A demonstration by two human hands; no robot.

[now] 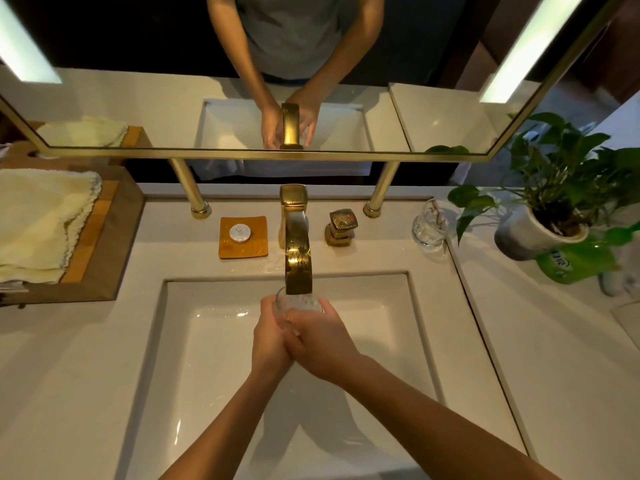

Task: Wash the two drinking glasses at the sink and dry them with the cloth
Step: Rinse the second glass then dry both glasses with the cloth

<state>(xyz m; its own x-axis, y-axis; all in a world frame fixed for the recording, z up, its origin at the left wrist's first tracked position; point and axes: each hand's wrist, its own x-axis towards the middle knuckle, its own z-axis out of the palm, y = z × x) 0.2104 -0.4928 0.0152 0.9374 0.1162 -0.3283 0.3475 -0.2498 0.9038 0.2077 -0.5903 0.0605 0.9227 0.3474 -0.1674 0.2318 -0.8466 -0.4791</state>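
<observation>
Over the white sink basin [214, 341], both hands hold one clear drinking glass [298, 302] right under the gold faucet spout [298, 261]. My left hand [272, 341] wraps its left side and my right hand [318, 337] covers its front and right side, the fingers overlapping. Water froths inside the glass. A second clear glass [431, 225] stands upright on the counter at the right, beside the plant. The cream cloth [38, 223] lies folded on a wooden tray at the far left.
A gold tap handle [341, 226] sits right of the faucet. A wooden soap dish [243, 237] with a round soap lies left of it. A potted plant [547, 220] and a green bottle [575, 265] crowd the right counter. The mirror stands on gold posts behind.
</observation>
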